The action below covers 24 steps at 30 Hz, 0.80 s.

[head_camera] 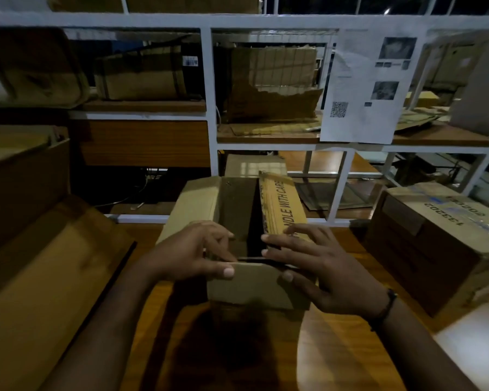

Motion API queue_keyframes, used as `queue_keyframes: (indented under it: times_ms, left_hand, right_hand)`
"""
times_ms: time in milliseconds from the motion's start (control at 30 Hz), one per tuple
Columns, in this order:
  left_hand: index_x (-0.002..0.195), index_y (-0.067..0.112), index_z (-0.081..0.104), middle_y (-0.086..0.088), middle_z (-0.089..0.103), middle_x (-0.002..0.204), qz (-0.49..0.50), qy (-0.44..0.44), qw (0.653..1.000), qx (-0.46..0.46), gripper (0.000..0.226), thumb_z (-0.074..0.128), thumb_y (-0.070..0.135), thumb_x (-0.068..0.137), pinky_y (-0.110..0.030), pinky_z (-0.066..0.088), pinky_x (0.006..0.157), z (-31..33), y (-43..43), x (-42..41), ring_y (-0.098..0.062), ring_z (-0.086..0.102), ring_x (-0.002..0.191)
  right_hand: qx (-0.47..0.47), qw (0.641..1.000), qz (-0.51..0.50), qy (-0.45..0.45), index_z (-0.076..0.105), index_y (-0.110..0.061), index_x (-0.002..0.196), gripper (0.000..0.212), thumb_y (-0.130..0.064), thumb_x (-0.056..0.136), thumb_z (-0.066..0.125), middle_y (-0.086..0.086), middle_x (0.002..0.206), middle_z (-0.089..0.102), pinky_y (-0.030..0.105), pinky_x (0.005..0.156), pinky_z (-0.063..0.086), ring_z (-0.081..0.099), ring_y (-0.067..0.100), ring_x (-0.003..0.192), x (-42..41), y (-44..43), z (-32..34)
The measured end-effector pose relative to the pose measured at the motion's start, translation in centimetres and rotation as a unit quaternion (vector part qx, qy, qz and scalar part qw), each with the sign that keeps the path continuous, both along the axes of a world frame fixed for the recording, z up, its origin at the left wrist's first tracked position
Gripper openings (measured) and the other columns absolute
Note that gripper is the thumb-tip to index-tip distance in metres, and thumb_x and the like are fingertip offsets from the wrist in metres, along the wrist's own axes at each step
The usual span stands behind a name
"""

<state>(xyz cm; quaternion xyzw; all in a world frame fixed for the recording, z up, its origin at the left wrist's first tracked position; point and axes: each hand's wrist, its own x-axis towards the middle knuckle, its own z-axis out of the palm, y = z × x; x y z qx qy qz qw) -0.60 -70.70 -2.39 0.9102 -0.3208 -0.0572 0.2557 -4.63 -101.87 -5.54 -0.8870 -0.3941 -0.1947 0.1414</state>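
An open cardboard box (198,204) stands on the wooden table (350,348) in front of me, its flaps spread. The right flap (283,204) reads "HANDLE WITH CARE". The near flap (254,289) folds toward me. My left hand (192,252) rests at the near left corner, thumb on the near flap and fingers reaching over the opening. My right hand (322,266) lies over the near right corner, fingers spread and touching the right flap's end, thumb on the near flap. The box's inside is dark.
A large flattened carton (40,277) leans at the left. A taped box with printed numbers (435,238) sits at the right. A white rack (212,108) behind holds more cartons, with a printed paper sheet (362,88) hanging on it.
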Motion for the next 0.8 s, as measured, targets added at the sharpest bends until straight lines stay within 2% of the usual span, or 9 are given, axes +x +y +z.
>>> queue_keyframes:
  times_ms: [67, 167, 267, 367, 467, 567, 633, 733, 800]
  left_hand:
    - [0.107, 0.049, 0.072, 0.021, 0.058, 0.129, 0.01, 0.016, 0.998, 0.053, 0.016, 0.071, 0.046, 0.091, -0.025, 0.037, 0.102, 1.1, 0.9, -0.1, 0.01, 0.037, 0.124]
    - [0.119, 0.048, 0.069, 0.024, 0.061, 0.131, 0.051, 0.007, 0.997, 0.05, 0.022, 0.061, 0.043, 0.099, -0.04, 0.02, 0.121, 1.1, -0.2, -1.2, 0.004, 0.044, 0.125]
    - [0.118, 0.038, 0.07, 0.017, 0.071, 0.118, 0.163, -0.017, 0.986, -0.016, 0.034, 0.043, 0.053, 0.105, -0.045, 0.015, 0.126, -0.6, -4.2, -2.8, 0.004, 0.056, 0.109]
    - [0.116, 0.035, 0.071, 0.015, 0.071, 0.116, 0.235, -0.058, 0.969, 0.05, 0.057, 0.023, 0.062, 0.105, -0.045, -0.001, 0.127, -2.4, -8.5, -4.2, -0.005, 0.057, 0.122]
    - [0.114, 0.031, 0.072, 0.013, 0.07, 0.118, 0.314, -0.098, 0.942, 0.068, 0.067, 0.018, 0.069, 0.101, -0.047, -0.004, 0.126, -3.3, -10.6, -4.5, -0.008, 0.053, 0.128]
    - [0.111, 0.031, 0.067, 0.014, 0.07, 0.105, 0.349, -0.123, 0.929, -0.013, 0.049, 0.035, 0.068, 0.1, -0.041, 0.006, 0.126, -3.5, -10.8, -4.5, -0.005, 0.058, 0.114]
    - [0.108, 0.033, 0.066, 0.014, 0.07, 0.095, 0.353, -0.133, 0.922, -0.089, 0.036, 0.048, 0.063, 0.097, -0.04, 0.027, 0.117, -3.7, -9.8, -4.0, -0.005, 0.056, 0.103]
    - [0.092, 0.036, 0.069, 0.016, 0.068, 0.078, 0.32, -0.103, 0.922, -0.194, 0.026, 0.056, 0.059, 0.091, -0.042, 0.054, 0.085, -4.5, -6.7, -2.4, -0.005, 0.06, 0.085]
    - [0.082, 0.034, 0.071, 0.012, 0.07, 0.07, 0.287, -0.095, 0.913, -0.273, 0.02, 0.063, 0.047, 0.094, -0.039, 0.056, 0.065, -4.7, -4.3, -1.0, -0.008, 0.066, 0.067]
  right_hand:
    - [0.056, 0.998, 0.015, 0.019, 0.038, -0.035, 0.154, 0.05, -0.045, 0.105, 0.039, -0.016, 0.166, 0.026, 0.04, 0.111, 0.031, 0.028, 0.017, 0.149, 0.1, 0.4, 0.3]
    - [0.124, 0.991, -0.027, 0.045, 0.029, -0.035, 0.158, 0.062, -0.052, 0.101, 0.046, -0.014, 0.168, 0.019, 0.037, 0.11, 0.036, 0.031, 0.013, 0.147, 0.9, 0.4, 0.1]
    - [0.141, 0.986, -0.063, 0.066, 0.047, -0.034, 0.149, 0.056, -0.06, 0.099, 0.043, -0.018, 0.158, 0.039, 0.047, 0.114, 0.035, 0.033, 0.004, 0.145, 1.8, 0.7, -1.8]
    - [0.221, 0.971, -0.076, 0.047, 0.066, -0.026, 0.13, 0.047, -0.054, 0.101, 0.042, -0.011, 0.142, 0.058, 0.055, 0.115, 0.033, 0.043, 0.007, 0.14, 1.9, 2.0, -4.4]
    - [0.326, 0.941, -0.082, 0.036, 0.071, -0.018, 0.123, 0.039, -0.038, 0.102, 0.044, -0.009, 0.134, 0.064, 0.056, 0.115, 0.033, 0.051, 0.009, 0.134, 1.5, 3.0, -5.5]
    - [0.339, 0.935, -0.102, 0.032, 0.067, -0.018, 0.13, 0.041, -0.036, 0.104, 0.041, -0.009, 0.141, 0.061, 0.054, 0.119, 0.03, 0.047, 0.009, 0.139, 0.5, 3.9, -5.7]
    - [0.314, 0.941, -0.128, 0.014, 0.064, -0.019, 0.134, 0.044, -0.039, 0.106, 0.037, -0.007, 0.146, 0.057, 0.052, 0.12, 0.029, 0.042, 0.008, 0.143, -0.5, 4.8, -5.7]
    - [0.287, 0.95, -0.121, -0.009, 0.064, -0.021, 0.135, 0.045, -0.039, 0.107, 0.034, -0.007, 0.146, 0.058, 0.051, 0.115, 0.034, 0.044, 0.009, 0.142, -1.8, 6.0, -5.2]
    - [0.288, 0.955, -0.072, -0.007, 0.061, -0.02, 0.138, 0.042, -0.034, 0.106, 0.039, -0.007, 0.147, 0.057, 0.047, 0.111, 0.038, 0.045, 0.009, 0.14, -2.0, 5.7, -4.4]
